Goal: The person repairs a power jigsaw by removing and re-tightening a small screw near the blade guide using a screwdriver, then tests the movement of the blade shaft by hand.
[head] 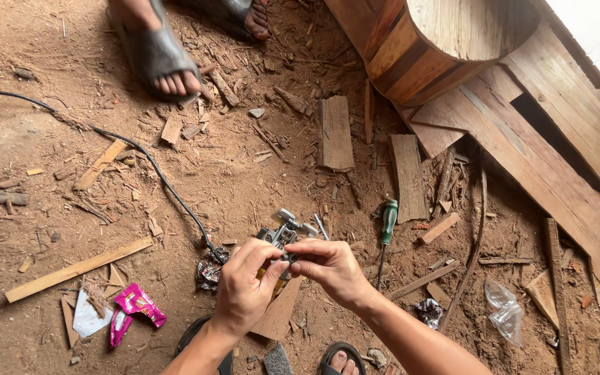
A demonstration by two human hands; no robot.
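At lower centre of the frame both hands grip a small metal power tool (pixel 282 239), left hand (pixel 244 288) wrapped around its body, right hand (pixel 329 267) pinching a part beside it, the work apparently unfinished, green-handled screwdriver (pixel 387 229) lying unused on the dirt floor (pixel 50 139) nearby.

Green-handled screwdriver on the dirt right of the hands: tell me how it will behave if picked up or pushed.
The screwdriver looks stiff: a straight, thin shaft under a thick green handle, so it should lift as one rigid piece. Its rounded handle might roll if nudged sideways, though the rough ground and wood scraps around it would probably stop it quickly. It is likely handle-heavy.
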